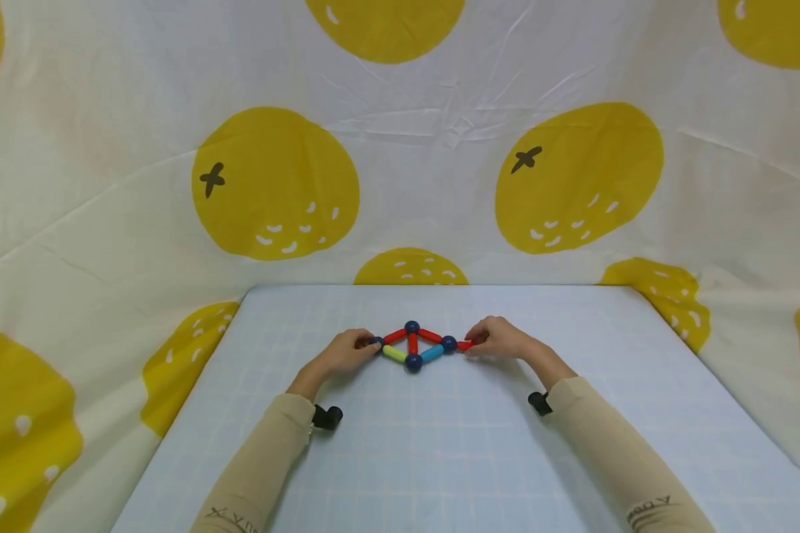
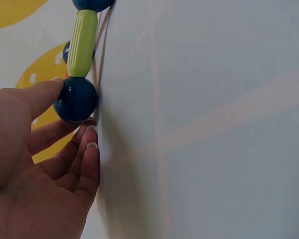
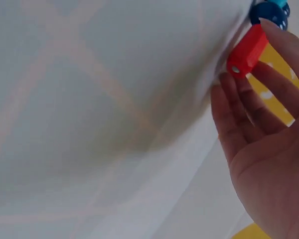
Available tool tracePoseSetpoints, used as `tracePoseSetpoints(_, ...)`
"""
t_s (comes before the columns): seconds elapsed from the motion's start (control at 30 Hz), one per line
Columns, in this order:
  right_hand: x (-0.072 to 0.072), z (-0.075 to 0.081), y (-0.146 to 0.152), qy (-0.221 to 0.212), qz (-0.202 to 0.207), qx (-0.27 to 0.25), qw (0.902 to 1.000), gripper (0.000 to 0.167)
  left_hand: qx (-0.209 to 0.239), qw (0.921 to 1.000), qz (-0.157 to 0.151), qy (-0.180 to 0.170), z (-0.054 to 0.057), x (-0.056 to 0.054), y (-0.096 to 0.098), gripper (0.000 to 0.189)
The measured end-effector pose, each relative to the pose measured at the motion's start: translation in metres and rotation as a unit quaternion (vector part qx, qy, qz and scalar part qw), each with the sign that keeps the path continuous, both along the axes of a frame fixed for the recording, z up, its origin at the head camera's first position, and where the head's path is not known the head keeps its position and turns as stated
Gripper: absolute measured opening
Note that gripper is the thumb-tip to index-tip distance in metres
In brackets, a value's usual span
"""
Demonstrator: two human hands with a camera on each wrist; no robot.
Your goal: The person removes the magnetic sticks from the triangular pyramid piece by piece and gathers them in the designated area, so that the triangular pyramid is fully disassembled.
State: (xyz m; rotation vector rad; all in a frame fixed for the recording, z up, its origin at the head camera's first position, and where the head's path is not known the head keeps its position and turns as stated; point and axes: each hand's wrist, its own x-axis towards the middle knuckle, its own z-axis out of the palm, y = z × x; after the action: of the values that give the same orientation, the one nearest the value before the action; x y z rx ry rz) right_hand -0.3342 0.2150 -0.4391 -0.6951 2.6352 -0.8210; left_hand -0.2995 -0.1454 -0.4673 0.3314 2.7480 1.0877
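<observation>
A flat diamond of magnetic rods and dark blue balls lies mid-table in the head view. My left hand (image 1: 347, 351) pinches the ball at its left corner (image 2: 77, 99) between thumb and fingers. From that ball a yellow-green rod (image 1: 395, 354) runs to the near ball (image 1: 413, 363), and a light blue rod (image 1: 432, 354) continues to the right ball (image 1: 449, 344). Red rods meet at the far ball (image 1: 411, 326). On the right, my right hand (image 1: 500, 339) pinches another red rod (image 3: 248, 50), whose inner end touches the right ball.
The table (image 1: 427, 459) has a pale, faintly checked cover. Behind and beside it hangs a white curtain (image 1: 427, 163) with large yellow fruit prints. Small black devices (image 1: 327, 417) are worn at both wrists, by the beige sleeves (image 1: 260, 459).
</observation>
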Motion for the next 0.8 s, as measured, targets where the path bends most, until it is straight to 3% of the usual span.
tracePoseSetpoints(0.17, -0.004, 0.012, -0.009, 0.007, 0.019, 0.006, 0.9998, 0.049, 0.006, 1.0000, 0.005, -0.006, 0.002, -0.001, 0.000, 0.038)
tracePoseSetpoints(0.37, -0.001, 0.022, -0.033, 0.035, 0.044, -0.022, 0.9982, 0.052, 0.008, 0.9999, 0.009, -0.011, 0.003, -0.002, 0.000, 0.039)
tracePoseSetpoints(0.8, -0.005, 0.013, -0.089, 0.056, 0.061, -0.041, 0.9958, 0.055, 0.014, 0.9998, 0.008, -0.010, 0.002, 0.002, 0.001, 0.037)
